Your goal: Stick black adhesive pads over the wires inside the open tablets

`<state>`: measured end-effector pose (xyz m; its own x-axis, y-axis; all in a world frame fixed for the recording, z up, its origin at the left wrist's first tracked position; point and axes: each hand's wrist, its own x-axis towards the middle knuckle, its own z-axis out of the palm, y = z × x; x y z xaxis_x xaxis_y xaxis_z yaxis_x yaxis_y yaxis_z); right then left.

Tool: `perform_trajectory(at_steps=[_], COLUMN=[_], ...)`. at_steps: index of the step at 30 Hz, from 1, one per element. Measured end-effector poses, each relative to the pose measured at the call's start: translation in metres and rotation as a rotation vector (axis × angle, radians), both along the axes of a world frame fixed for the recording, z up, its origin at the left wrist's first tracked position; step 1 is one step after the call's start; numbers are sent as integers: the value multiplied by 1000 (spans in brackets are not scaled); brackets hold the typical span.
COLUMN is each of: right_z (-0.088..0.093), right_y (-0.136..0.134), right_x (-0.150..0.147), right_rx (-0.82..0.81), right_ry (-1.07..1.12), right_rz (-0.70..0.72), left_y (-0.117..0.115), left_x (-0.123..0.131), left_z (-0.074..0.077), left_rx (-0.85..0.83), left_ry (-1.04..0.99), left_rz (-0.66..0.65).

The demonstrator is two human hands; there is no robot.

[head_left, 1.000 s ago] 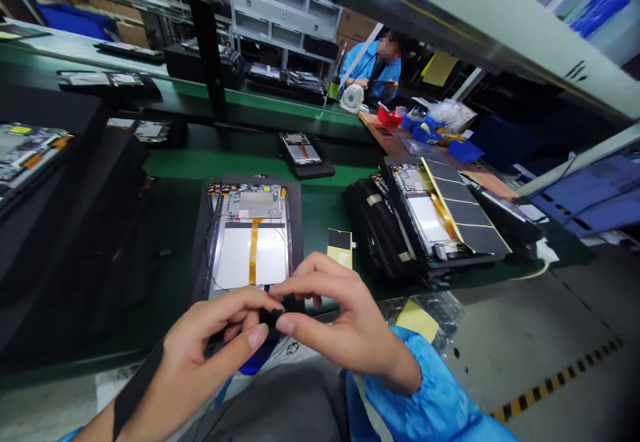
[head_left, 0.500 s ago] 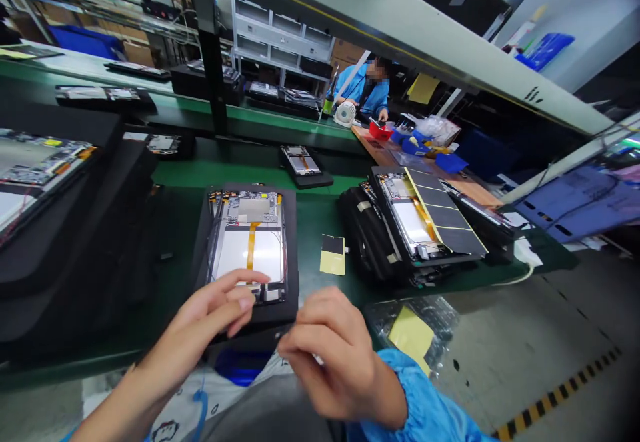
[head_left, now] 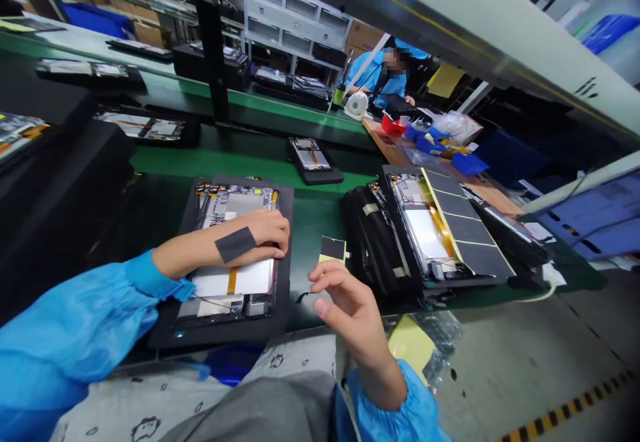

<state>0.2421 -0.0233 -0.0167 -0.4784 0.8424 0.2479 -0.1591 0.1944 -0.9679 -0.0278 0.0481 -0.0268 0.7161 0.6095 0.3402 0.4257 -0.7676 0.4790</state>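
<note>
An opened tablet point(head_left: 237, 281) lies face down on a black foam pad point(head_left: 175, 325), with its circuit board, white battery and orange ribbon cable showing. My left hand point(head_left: 267, 234) rests across its middle, fingers curled together at the right edge; what they pinch, if anything, is hidden. A black adhesive patch point(head_left: 235, 245) sticks to the back of that wrist. To the right of the pad, my right hand point(head_left: 347, 299) is raised with its fingers bent and thumb apart. A small curved black strip point(head_left: 303, 297) hangs at its fingertips. Behind them lies a yellow backing sheet point(head_left: 333, 249) with a black patch.
On the right, another opened tablet point(head_left: 423, 232) tops a stack, with a sheet of black patches point(head_left: 463, 219) on it. More tablets lie along the green bench point(head_left: 165, 162). A co-worker point(head_left: 375, 72) sits beyond, near a fan point(head_left: 357, 105) and bins point(head_left: 433, 143).
My left hand has moved up and right over the tablet from its lower edge, bringing the wrist patch into view. My right hand has shifted right and opened its pinch somewhat, showing the black strip.
</note>
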Motion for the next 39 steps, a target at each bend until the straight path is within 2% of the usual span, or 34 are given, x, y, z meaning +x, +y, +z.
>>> perform_trajectory(at_steps=[4,7,11,16,22,27,33,39], right_z=[0,-1,-5,-10,-11,-13,-29,-40], right_y=[17,21,11,-5,-6,-3,-6,-7], right_x=[-10,-20,-28,-30,-26,-34,-58,-67], right_rx=[-48,12,116,270,395,378,473,406], right_ry=[-101,-206,-274,-360,-429,-359,-407,-335], right_rz=[77,38,-46,-53,-47,-153,-353,-445], left_y=[-2,-3,0,6,13,14,10,8], left_x=[-2,-4,-2,0,2,4,-11,-18], left_z=[1,2,1,3,1,-2,7,15], left_rx=[-14,-10,-12,-12,11,43,-56,-88], left_ry=[-47,-63,-70,-114,-88,-95,-201,-110], left_rz=[38,78,50,73,75,99,5,9])
